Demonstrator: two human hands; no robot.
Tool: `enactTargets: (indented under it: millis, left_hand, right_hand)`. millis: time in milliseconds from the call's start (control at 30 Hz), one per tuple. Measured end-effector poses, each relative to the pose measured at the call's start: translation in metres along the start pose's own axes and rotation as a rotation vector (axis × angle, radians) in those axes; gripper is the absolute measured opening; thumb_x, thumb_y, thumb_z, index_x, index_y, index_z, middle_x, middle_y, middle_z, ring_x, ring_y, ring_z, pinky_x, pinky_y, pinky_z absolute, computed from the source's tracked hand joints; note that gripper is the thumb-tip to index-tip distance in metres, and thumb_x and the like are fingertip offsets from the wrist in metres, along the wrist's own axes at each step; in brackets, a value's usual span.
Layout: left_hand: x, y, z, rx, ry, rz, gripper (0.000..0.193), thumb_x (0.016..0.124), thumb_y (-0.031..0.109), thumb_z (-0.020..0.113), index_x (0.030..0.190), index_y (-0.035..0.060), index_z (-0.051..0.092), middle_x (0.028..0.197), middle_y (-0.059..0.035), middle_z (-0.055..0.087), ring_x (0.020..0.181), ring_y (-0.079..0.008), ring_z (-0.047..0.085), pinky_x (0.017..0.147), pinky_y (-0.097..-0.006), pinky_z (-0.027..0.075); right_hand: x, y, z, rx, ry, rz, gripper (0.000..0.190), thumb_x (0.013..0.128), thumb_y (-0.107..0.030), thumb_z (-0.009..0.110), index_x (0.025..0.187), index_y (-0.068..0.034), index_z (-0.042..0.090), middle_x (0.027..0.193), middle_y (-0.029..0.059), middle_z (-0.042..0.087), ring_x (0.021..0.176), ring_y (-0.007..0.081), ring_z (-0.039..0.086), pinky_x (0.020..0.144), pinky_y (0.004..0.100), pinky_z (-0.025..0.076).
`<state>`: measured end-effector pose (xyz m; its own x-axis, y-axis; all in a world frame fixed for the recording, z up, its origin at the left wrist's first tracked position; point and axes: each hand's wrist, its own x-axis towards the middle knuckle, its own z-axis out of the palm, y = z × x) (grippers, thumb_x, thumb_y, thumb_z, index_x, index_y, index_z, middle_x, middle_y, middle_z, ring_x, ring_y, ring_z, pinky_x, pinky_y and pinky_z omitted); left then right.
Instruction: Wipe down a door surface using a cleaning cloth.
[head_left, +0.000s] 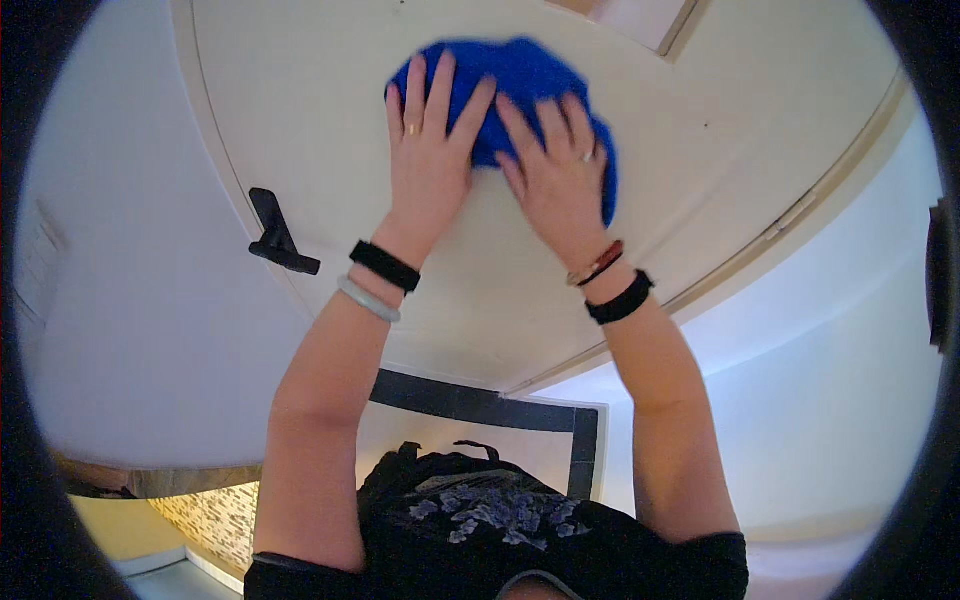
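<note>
Both hands lie flat against a blue cloth (517, 71) spread on the surface of a white door (465, 300). My left hand (435, 142) presses on the cloth's left part with its fingers spread. On the right part rests my right hand (555, 165), fingers apart and slightly blurred, and a fold of the cloth hangs down beside its outer edge. The two hands are close together but apart. Left of them and lower, a black lever handle (279, 232) sits near the door's edge.
A hinge (791, 214) shows along the door's right edge. At the top is a recessed panel or opening (637, 22). Below, a dark border strip (465, 405) runs along the floor. A mosaic-patterned strip (217, 517) lies at the lower left, and a dark object (936, 277) at the far right.
</note>
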<state>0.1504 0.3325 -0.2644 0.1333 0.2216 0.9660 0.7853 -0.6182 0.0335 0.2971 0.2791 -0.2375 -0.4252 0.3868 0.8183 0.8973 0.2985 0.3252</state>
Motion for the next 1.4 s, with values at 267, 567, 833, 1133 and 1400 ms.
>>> enactTargets:
  millis: [267, 567, 833, 1133, 1400]
  left_hand:
    - [0.065, -0.009, -0.009, -0.051, 0.216, 0.052, 0.062, 0.074, 0.008, 0.059, 0.133, 0.0184, 0.043, 0.143, -0.0181, 0.028, 0.133, -0.0414, 0.021, 0.108, -0.0564, 0.017]
    - [-0.054, -0.04, 0.004, -0.142, -0.063, -0.074, 0.051, 0.069, 0.009, 0.064, 0.118, 0.0057, 0.052, 0.139, -0.0264, 0.028, 0.131, -0.0482, 0.02, 0.105, -0.06, 0.022]
    - [-0.083, -0.058, -0.012, -0.137, -0.132, -0.137, 0.047, 0.07, -0.003, 0.058, 0.116, 0.001, 0.051, 0.137, -0.0276, 0.03, 0.132, -0.0486, 0.019, 0.106, -0.0577, 0.023]
    - [0.055, -0.086, -0.034, -0.137, 0.262, -0.039, 0.049, 0.073, -0.008, 0.049, 0.121, 0.0003, 0.048, 0.14, -0.028, 0.026, 0.132, -0.0481, 0.019, 0.108, -0.0544, 0.021]
    - [-0.055, -0.111, -0.007, -0.137, 0.121, -0.198, 0.047, 0.07, 0.001, 0.058, 0.116, -0.0012, 0.05, 0.133, -0.0299, 0.03, 0.129, -0.0519, 0.02, 0.105, -0.0635, 0.019]
  right_hand:
    - [0.065, 0.016, -0.004, -0.03, 0.192, -0.056, 0.061, 0.076, -0.024, 0.067, 0.132, -0.02, 0.044, 0.132, 0.0119, 0.038, 0.129, 0.039, 0.029, 0.094, 0.05, 0.038]
    - [-0.021, -0.043, 0.056, 0.021, -0.105, -0.068, 0.044, 0.08, -0.02, 0.059, 0.12, -0.005, 0.053, 0.116, 0.0141, 0.047, 0.122, 0.0431, 0.033, 0.105, 0.0546, 0.027]
    - [-0.028, -0.075, 0.07, 0.228, -0.289, -0.021, 0.042, 0.082, -0.011, 0.054, 0.123, -0.002, 0.05, 0.129, 0.0187, 0.04, 0.126, 0.0436, 0.031, 0.098, 0.0513, 0.039]
    - [0.109, -0.07, 0.047, 0.101, 0.204, -0.041, 0.05, 0.081, -0.007, 0.055, 0.129, -0.005, 0.042, 0.131, 0.0202, 0.035, 0.129, 0.0461, 0.026, 0.102, 0.0499, 0.033]
    - [0.045, -0.109, 0.085, 0.129, -0.251, -0.12, 0.044, 0.082, -0.013, 0.051, 0.124, 0.001, 0.047, 0.125, 0.0216, 0.041, 0.128, 0.0452, 0.027, 0.108, 0.0485, 0.024]
